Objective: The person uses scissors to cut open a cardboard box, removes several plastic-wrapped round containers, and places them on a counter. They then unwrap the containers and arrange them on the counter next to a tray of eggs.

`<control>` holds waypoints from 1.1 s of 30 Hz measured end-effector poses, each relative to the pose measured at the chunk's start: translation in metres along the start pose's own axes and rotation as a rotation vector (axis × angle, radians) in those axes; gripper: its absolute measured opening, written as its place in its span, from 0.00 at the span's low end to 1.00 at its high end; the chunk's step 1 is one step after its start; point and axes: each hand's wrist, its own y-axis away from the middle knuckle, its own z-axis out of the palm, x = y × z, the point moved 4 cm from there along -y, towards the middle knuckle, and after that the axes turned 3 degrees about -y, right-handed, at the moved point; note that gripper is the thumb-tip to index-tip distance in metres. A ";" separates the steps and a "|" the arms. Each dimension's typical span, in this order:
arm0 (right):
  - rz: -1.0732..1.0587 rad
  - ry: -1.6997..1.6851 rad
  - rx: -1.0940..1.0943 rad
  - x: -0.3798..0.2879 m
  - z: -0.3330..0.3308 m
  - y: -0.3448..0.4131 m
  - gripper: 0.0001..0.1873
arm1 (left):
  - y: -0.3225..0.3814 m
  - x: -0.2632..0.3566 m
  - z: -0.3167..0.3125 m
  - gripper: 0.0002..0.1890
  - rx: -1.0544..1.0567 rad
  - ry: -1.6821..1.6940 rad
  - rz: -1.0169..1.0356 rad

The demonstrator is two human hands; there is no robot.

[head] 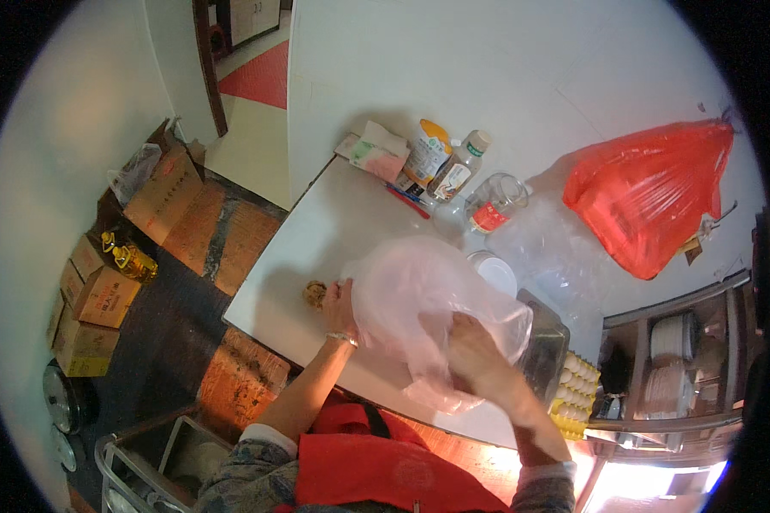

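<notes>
A large translucent pale pink plastic bag (401, 282) lies on the white table (276, 256), its mouth towards me. Against the bag's left side rests my left hand (341, 311), fingers bent; whether it pinches the film is unclear. Just left of those fingers sits a small brown lumpy object (314, 294) that I cannot identify. My right hand (465, 349) is at the bag's open mouth, with its fingers hidden among the folds, so what they hold cannot be seen. The bag's contents are blurred by the film.
Along the wall stand a seasoning bottle (459, 168), a printed pouch (428, 154), a glass jar (495, 202) and a white round lid (494, 272). A red plastic bag (648, 192) hangs at right, above eggs in a yellow tray (574, 391). Cardboard boxes (106, 298) and oil bottles (135, 263) stand left.
</notes>
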 end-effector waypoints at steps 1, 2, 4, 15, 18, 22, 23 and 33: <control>0.013 -0.272 0.031 -0.005 0.009 0.000 0.20 | 0.002 0.002 0.000 0.11 -0.010 -0.007 -0.008; 0.030 -0.543 0.068 -0.012 0.017 -0.003 0.20 | 0.008 0.003 0.000 0.10 0.054 -0.125 0.003; 0.094 -0.786 -0.044 -0.021 0.025 -0.018 0.19 | 0.012 0.019 0.001 0.10 -0.024 -0.107 0.034; 0.393 -0.632 -0.053 -0.039 0.039 -0.033 0.17 | -0.007 0.047 0.016 0.07 -0.226 -0.398 0.003; 0.490 -0.650 0.016 -0.028 0.045 -0.024 0.17 | -0.008 0.060 0.040 0.08 -0.297 -0.590 0.158; 0.578 -0.696 0.095 -0.021 0.050 -0.018 0.17 | -0.027 0.077 0.066 0.09 -0.415 -0.780 0.508; 0.596 -0.711 0.118 -0.021 0.052 -0.017 0.17 | -0.027 0.088 0.074 0.10 -0.417 -0.911 0.639; 0.708 -0.569 0.390 -0.018 0.053 -0.002 0.18 | -0.025 0.128 0.145 0.10 -0.702 -1.091 0.731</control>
